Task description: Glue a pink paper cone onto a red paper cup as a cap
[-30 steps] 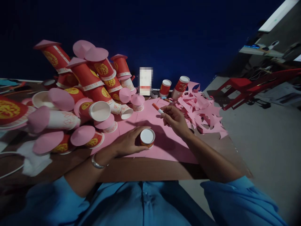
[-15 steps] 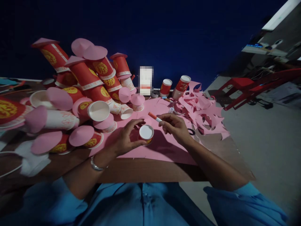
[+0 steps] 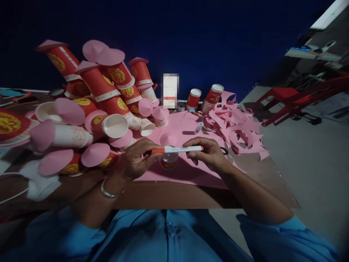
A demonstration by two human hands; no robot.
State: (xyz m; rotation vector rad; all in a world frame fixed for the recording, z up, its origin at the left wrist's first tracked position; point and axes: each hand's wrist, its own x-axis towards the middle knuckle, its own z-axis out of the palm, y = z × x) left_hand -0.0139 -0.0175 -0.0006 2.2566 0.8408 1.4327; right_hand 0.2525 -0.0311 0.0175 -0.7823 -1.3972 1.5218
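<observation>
Centrally, a white marker [image 3: 180, 149] with orange ends is held level, crosswise before the wearer. The left hand [image 3: 136, 158] pinches its longer orange end between thumb and fingers; the right hand [image 3: 208, 154] grips its white end likewise, thumb below and fingers curled above. A silver bracelet [image 3: 108, 191] encircles the left wrist, and both arms emerge from blue sleeves [image 3: 286, 229].

Directly beneath the marker in this view, and partly hidden by it, stands a short red cup [image 3: 169, 164] with a white top, released by both hands. Just behind the cup is a pink cone [image 3: 168, 139], its outline merging with the pink sheet [image 3: 196, 174] spread over the brown surface [image 3: 185, 198].

To the left, a heap of red and white cups [image 3: 99, 82], many capped with pink cones, lies in varied tilts; one open white cup [image 3: 116, 126] faces the wearer. To the right are curled pink paper scraps [image 3: 242, 134], with a small translucent cylinder [image 3: 199, 127] and a dark loop [image 3: 224, 150] near the right hand. Toward the back, two red cups [image 3: 193, 100] stand beside the scraps, and a pixelated pale rectangle [image 3: 170, 91] stands upright to their left.
</observation>
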